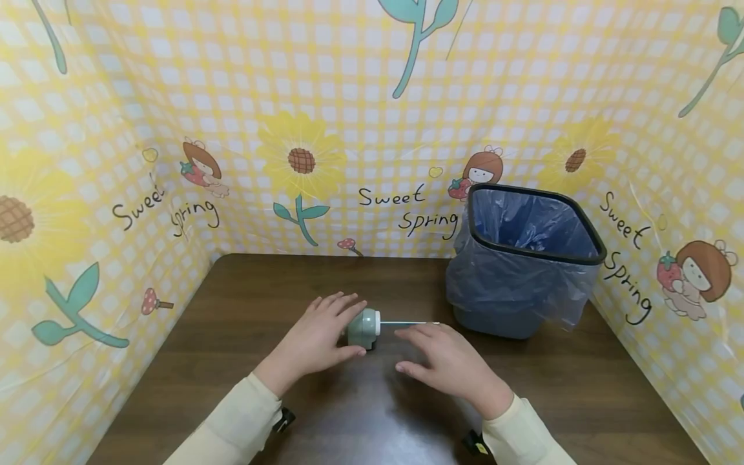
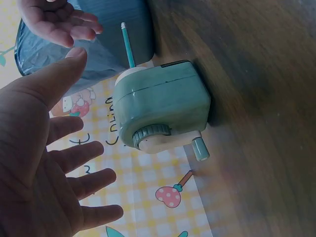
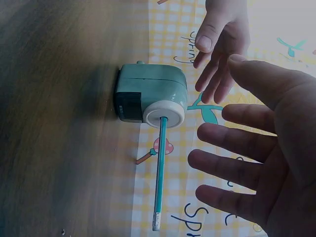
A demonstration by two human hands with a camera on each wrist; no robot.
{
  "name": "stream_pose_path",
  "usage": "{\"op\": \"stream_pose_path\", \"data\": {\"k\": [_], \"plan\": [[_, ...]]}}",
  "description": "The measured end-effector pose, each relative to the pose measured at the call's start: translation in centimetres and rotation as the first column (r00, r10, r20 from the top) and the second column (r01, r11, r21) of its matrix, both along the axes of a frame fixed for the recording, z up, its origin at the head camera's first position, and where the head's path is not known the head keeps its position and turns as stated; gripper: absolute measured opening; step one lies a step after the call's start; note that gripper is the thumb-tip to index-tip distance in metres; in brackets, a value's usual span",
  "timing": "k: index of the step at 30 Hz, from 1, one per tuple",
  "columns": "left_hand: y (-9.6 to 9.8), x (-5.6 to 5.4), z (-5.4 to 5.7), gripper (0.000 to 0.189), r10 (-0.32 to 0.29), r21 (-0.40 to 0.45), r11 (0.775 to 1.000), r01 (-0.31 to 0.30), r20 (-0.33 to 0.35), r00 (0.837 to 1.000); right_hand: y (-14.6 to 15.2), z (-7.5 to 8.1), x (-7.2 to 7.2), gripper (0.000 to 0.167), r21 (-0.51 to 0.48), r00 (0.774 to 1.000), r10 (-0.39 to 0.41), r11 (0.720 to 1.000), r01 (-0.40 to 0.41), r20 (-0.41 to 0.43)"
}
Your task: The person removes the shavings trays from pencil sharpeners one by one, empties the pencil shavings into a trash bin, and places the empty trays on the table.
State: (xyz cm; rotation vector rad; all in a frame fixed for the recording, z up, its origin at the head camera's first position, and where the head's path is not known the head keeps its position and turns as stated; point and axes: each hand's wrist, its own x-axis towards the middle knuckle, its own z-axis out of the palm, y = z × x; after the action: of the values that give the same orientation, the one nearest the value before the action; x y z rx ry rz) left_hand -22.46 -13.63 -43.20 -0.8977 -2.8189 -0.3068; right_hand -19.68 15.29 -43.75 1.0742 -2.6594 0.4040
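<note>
A green crank pencil sharpener (image 1: 363, 328) stands on the brown table, its white front ring turned to the right. From that ring a teal pencil (image 3: 159, 173) sticks straight out, its eraser end free. The crank handle (image 2: 200, 148) shows on the sharpener's back in the left wrist view. My left hand (image 1: 320, 336) hovers at the sharpener's back side with fingers spread, overlapping it in the head view. Over the pencil's eraser end is my right hand (image 1: 450, 361), fingers loosely extended and holding nothing. The pencil's tip is hidden inside the sharpener.
A grey-blue bin (image 1: 494, 316) with a black rim and a clear plastic liner stands at the table's back right, close beyond my right hand. Yellow checked cloth (image 1: 360, 97) with printed flowers and lettering walls in the back and both sides of the table (image 1: 279, 278).
</note>
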Motion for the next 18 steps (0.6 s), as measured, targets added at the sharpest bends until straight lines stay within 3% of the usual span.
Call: {"op": "stream_pose_path", "data": {"k": [11, 18], "plan": [[0.5, -0.8, -0.5, 0.087, -0.006, -0.046, 0.999, 0.006, -0.007, 1.000, -0.1, 0.0, 0.1, 0.049, 0.014, 1.000, 0.014, 1.000, -0.014, -0.009], [0.9, -1.4, -0.9, 0.089, 0.014, -0.050, 0.999, -0.012, 0.038, 0.999, 0.0, -0.1, 0.2, 0.046, 0.006, 0.999, 0.035, 0.999, -0.035, -0.024]]}}
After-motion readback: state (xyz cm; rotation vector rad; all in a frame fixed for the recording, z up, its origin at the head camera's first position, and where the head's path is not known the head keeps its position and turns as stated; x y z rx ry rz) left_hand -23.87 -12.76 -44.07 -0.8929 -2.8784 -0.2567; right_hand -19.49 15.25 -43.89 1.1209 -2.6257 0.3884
